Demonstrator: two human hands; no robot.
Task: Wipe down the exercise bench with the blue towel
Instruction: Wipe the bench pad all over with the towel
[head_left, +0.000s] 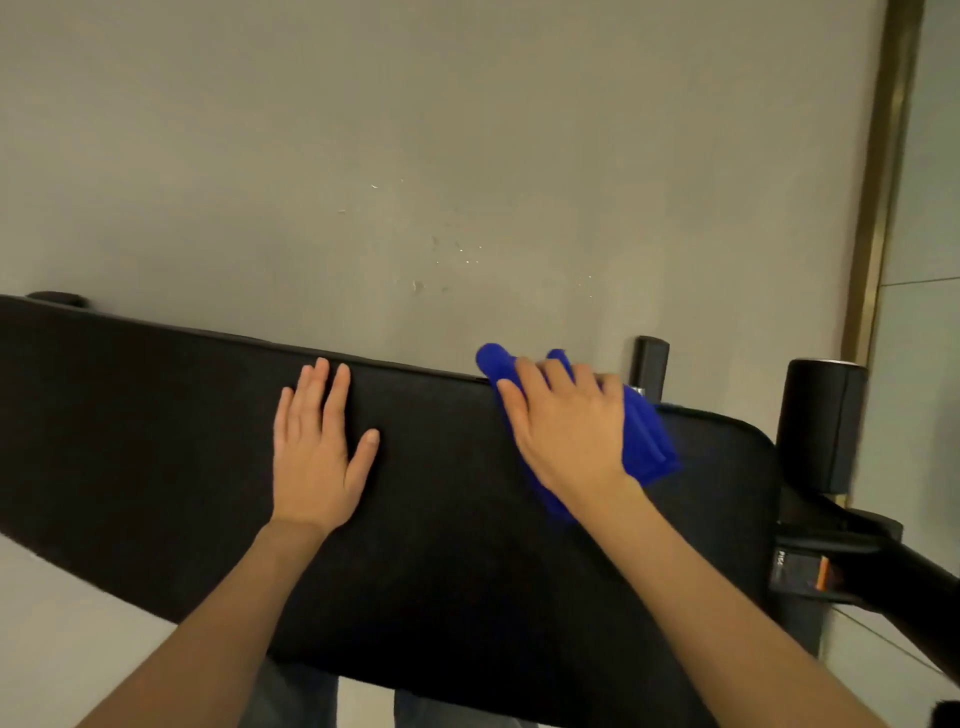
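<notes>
The blue towel (647, 441) is found on the black bench (156, 441), at its far edge toward the right end, pinned beneath the right hand (563, 426). Folded cloth is seen past the fingertips at 11 o'clock of that hand and along its outer side at 3 to 4 o'clock, and a strip shows below the wrist at 6 o'clock. The towel is pressed down with spread, fairly straight fingers; it is not pinched or bunched in a fist.

The left hand (317, 452) is laid flat on the pad at 9 o'clock of the right hand, well apart from the towel, palm down, fingers extended and the thumb splayed toward 3 o'clock. Nothing is held in it. Both forearms are stretched in from the lower edge, converging slightly toward 12 o'clock.

At 3 o'clock of the bench a black roller pad (821, 415) is mounted upright on the frame. Below it a small label (782, 564) with an orange patch is fixed; its writing is too small to be read.
</notes>
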